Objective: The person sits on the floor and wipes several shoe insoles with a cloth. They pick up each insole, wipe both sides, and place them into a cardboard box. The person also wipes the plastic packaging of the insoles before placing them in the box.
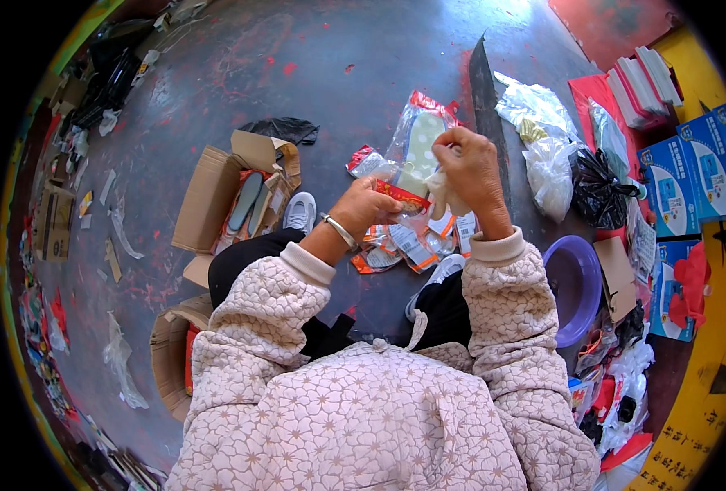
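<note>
A pale green insole (423,146) with light dots lies in a clear plastic bag with red printed ends, in front of me. My left hand (365,204) is closed on the bag's near red end (402,195). At the bag's right side, my right hand (468,168) is pinched; what its fingertips hold is too small to tell. A cream-coloured piece (443,193) hangs below that hand, partly hidden by it. Beneath both hands, several small orange-and-white packets (413,242) lie on the floor between my shoes.
Left of me stands an open cardboard box (207,200) with insoles (246,200) inside; another carton (171,348) sits nearer. To the right are a purple basin (574,282), white plastic bags (547,164), a black bag (599,192) and blue boxes (670,184). Scraps litter the far left.
</note>
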`<state>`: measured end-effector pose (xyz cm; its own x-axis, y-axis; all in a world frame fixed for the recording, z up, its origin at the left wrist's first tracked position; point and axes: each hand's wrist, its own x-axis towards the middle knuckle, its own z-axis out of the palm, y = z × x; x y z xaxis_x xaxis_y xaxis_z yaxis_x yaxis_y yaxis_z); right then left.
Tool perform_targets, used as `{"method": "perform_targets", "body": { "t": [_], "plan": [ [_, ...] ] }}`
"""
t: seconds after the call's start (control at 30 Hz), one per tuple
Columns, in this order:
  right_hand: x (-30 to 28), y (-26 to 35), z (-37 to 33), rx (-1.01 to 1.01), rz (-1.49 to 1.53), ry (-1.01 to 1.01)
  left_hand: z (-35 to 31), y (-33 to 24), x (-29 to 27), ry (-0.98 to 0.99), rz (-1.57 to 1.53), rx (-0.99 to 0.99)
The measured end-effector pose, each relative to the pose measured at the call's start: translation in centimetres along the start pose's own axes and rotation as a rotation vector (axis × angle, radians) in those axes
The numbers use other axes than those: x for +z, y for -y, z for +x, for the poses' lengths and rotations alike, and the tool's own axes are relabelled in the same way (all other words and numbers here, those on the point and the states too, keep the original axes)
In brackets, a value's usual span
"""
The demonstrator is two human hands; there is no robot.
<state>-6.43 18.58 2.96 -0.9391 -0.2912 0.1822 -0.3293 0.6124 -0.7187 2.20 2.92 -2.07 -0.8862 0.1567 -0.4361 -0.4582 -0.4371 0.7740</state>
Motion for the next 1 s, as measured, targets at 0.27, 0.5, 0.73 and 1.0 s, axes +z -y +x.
{"method": "perform_targets", "body": {
  "t": [0.27,0.5,0.73,1.0],
  "plan": [
    [-2.5,-0.8,0.7,0.342,-0.053,0.420,-0.7,-0.9,0.0,0.069,-0.217,0.043],
    [0.0,-0.4,-0.3,0.398,0.731,0.506,-0.6,-1.3,-0.4,0.137,-0.253,0.130],
    [0.7,-1.1,-0.2,0.447,0.816,0.511,-1.2,-2.3,-0.6,0.200,-0.270,0.130],
    [-0.1,-0.9,0.3,0.323,0.129,0.281,-0.7,-1.5,-0.9,0.048,-0.300,0.089]
  ]
}}
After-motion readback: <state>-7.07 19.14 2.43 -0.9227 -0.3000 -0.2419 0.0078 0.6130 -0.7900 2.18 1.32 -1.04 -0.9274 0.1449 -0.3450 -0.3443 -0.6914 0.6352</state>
